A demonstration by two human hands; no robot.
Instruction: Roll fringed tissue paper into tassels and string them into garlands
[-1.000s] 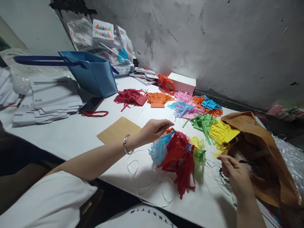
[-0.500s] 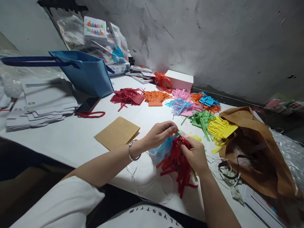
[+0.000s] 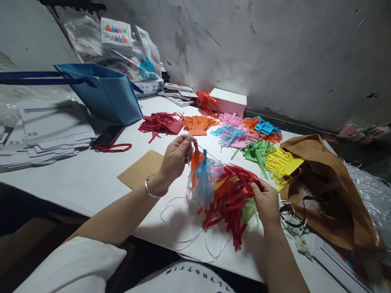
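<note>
A string of paper tassels stretches between my two hands above the white table. My left hand [image 3: 180, 150] is closed in a pinch on the string, right by the top of an orange tassel [image 3: 196, 159]. A light blue tassel [image 3: 204, 183] hangs beside it. At the other end, my right hand [image 3: 266, 199] pinches the red tassel [image 3: 227, 199], whose strips droop toward the table. Pale green strips [image 3: 249, 209] show below my right hand. White string [image 3: 195, 244] lies in loose loops on the table in front of me.
Fringed paper bundles lie behind, including dark red [image 3: 161, 124], orange [image 3: 198, 124], green [image 3: 258, 152] and yellow [image 3: 279, 160]. A brown envelope [image 3: 140, 169], blue bag [image 3: 104, 93], phone [image 3: 108, 135] and stacked white cards [image 3: 55, 126] are leftward. A brown bag [image 3: 339, 211] stands right.
My hands have moved apart, the left one leftward and up, the right one a little rightward. The string is now drawn out between them, spreading the bunched tassels.
</note>
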